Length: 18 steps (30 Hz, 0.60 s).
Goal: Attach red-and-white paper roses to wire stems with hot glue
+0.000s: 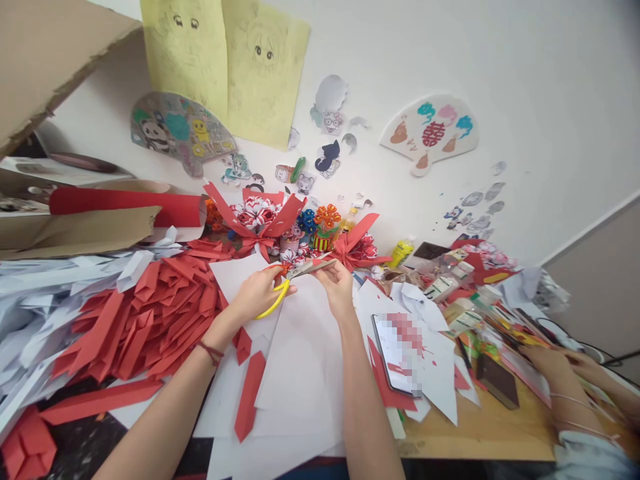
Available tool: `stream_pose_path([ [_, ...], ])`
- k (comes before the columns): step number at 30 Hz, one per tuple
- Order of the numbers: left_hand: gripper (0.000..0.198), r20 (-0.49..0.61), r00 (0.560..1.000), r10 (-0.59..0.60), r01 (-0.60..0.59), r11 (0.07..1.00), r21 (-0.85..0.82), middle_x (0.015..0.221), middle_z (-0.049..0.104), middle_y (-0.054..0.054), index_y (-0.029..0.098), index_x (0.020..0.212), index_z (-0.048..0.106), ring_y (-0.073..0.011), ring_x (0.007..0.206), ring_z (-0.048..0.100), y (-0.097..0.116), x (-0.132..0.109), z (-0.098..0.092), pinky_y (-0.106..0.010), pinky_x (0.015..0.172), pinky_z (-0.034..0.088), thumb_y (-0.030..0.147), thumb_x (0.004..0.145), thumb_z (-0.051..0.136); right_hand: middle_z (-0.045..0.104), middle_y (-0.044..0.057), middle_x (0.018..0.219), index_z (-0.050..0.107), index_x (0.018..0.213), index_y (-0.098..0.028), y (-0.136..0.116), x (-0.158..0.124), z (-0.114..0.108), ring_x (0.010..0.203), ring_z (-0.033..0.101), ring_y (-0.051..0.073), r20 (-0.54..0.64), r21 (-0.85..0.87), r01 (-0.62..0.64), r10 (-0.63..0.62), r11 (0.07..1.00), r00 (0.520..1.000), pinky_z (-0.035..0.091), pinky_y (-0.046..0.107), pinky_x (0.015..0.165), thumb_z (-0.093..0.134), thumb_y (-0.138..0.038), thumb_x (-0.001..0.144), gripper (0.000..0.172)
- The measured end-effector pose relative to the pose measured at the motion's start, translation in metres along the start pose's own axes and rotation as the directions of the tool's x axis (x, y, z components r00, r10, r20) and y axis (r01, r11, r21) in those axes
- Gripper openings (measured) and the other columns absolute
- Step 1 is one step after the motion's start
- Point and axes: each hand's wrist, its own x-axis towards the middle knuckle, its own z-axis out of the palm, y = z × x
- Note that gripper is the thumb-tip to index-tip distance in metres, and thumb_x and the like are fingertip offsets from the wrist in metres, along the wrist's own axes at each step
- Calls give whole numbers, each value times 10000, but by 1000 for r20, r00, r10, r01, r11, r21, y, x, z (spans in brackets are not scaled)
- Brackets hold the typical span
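My left hand (260,291) is closed around the yellow handles of a pair of scissors (275,303). The blades point right, toward the fingers of my right hand (336,287). That hand pinches a small strip of red paper (317,263) at the blade tips; its exact shape is hard to make out. Beneath both hands lie white sheets of paper (305,353). A folded red paper piece (250,395) rests on them, left of centre. To the left spreads a big heap of folded red paper pieces (165,317).
White folded paper strips (30,320) pile up at the far left. Red-wrapped paper bouquets (257,220) stand along the wall. A phone (397,353) lies on papers at right. Past it are bottles, a dark box (497,380) and another person's hands (547,367).
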Motion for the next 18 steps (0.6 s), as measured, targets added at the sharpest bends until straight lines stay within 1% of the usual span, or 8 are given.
stream_pose_path([
  [5, 300, -7, 1000, -3, 3, 1000, -18, 741, 572, 18, 216, 905, 556, -171, 652, 497, -2, 1, 1, -267, 619, 303, 502, 834, 609, 701, 20, 845, 632, 809, -201, 1, 1, 0, 847, 686, 190, -20, 1, -12, 12, 1000, 1000, 553, 380, 911, 774, -343, 741, 212],
  [8, 313, -11, 1000, 2, -3, 999, -39, 718, 560, 23, 209, 920, 572, -164, 643, 482, -2, 1, 2, -264, 622, 311, 507, 832, 611, 706, 21, 833, 612, 776, -201, 2, 0, 1, 831, 687, 191, -45, -9, -10, 9, 1000, 999, 558, 377, 890, 781, -354, 729, 233],
  [12, 337, -15, 1000, 13, -14, 996, -83, 697, 552, 28, 199, 959, 597, -157, 627, 483, -1, 1, 4, -258, 634, 338, 513, 836, 599, 702, 20, 829, 588, 766, -207, 4, -1, 3, 845, 688, 195, -67, 3, 3, -3, 1000, 998, 554, 384, 894, 767, -364, 746, 238],
  [18, 340, -31, 999, 15, -19, 989, -147, 693, 592, 9, 192, 943, 624, -168, 643, 518, 3, 0, 5, -256, 640, 374, 512, 833, 591, 693, 11, 823, 571, 771, -214, 10, -2, 8, 848, 681, 188, -109, 56, 29, -23, 998, 994, 540, 372, 888, 751, -362, 775, 233],
])
